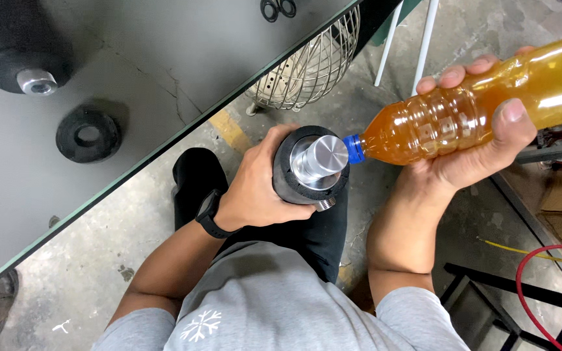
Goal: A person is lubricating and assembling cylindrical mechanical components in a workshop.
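A black foam-sleeved cylinder with a shiny metal core [312, 166] sits centre frame, end-on, metal face upward. A clear plastic bottle of amber liquid [476, 107] lies tilted from upper right; its blue cap touches the metal.

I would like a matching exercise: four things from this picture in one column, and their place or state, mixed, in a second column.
Things:
1. plastic bottle
2. black cylinder
3. rubber ring
4. wire fan guard

Places or states:
A. lies flat on the dark table
B. stands on the floor beyond the table edge
C. tilted in the right hand
D. gripped by the left hand

Pairs: 1-C, 2-D, 3-A, 4-B
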